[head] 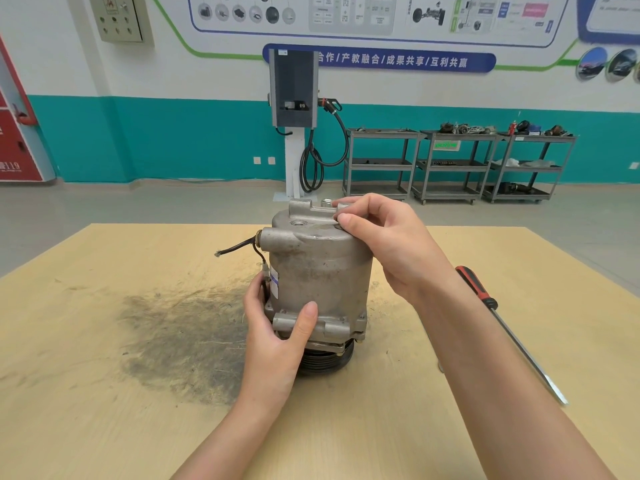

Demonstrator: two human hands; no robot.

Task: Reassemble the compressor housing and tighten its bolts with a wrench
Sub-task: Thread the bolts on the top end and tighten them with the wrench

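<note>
Wooden tabletop [104, 393], smudged dark left of centre, carries the compressor [318, 271] standing upright on its pulley end. Left hand [273, 337] grips its lower flange, thumb across the front; right hand [384, 244] pinches the top casting with curled fingers. Beside the right forearm lies a screwdriver [509, 330], untouched.

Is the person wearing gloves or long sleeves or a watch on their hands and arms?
No. The left hand and the right hand are both bare, with no gloves. Both forearms are uncovered as far as the picture shows, so no sleeves are visible. No watch, ring or bracelet shows on either wrist or on the fingers in view. The nails look short and plain.
</note>
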